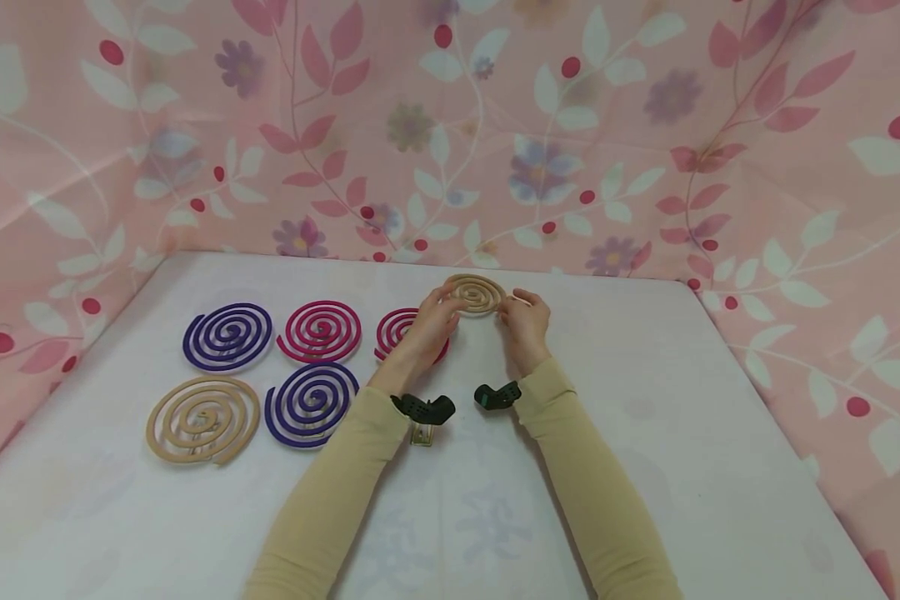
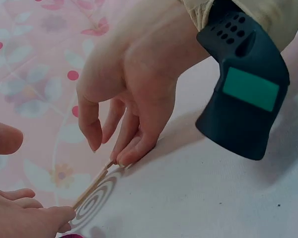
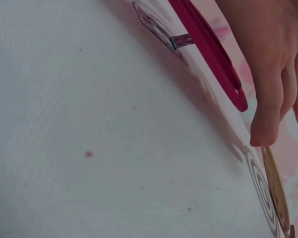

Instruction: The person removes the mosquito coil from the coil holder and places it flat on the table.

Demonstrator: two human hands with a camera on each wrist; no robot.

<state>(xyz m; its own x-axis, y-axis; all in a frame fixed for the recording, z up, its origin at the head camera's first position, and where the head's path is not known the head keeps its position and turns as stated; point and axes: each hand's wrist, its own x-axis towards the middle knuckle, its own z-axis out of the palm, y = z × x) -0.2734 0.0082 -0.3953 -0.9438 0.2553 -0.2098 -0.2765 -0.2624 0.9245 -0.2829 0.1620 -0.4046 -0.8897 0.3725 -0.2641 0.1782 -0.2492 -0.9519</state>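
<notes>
I have the held coil (image 1: 475,295) pinched at opposite edges, left hand (image 1: 423,335) and right hand (image 1: 528,327), seemingly just off the table (image 1: 660,375). I judge it light, stiff and brittle, perhaps a little springy, so fingertips on the outer ring, squeezing softly, suit it best. Left of it and nearer me sit a red coil (image 1: 388,330), then another red (image 1: 322,331), two blues (image 1: 230,335) and a tan (image 1: 203,416); nearer me than it, a small stand (image 1: 422,435).

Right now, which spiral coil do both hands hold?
The far beige coil, between left hand and right hand; the near beige coil is untouched; purple coils and pink coils differ in colour.
</notes>
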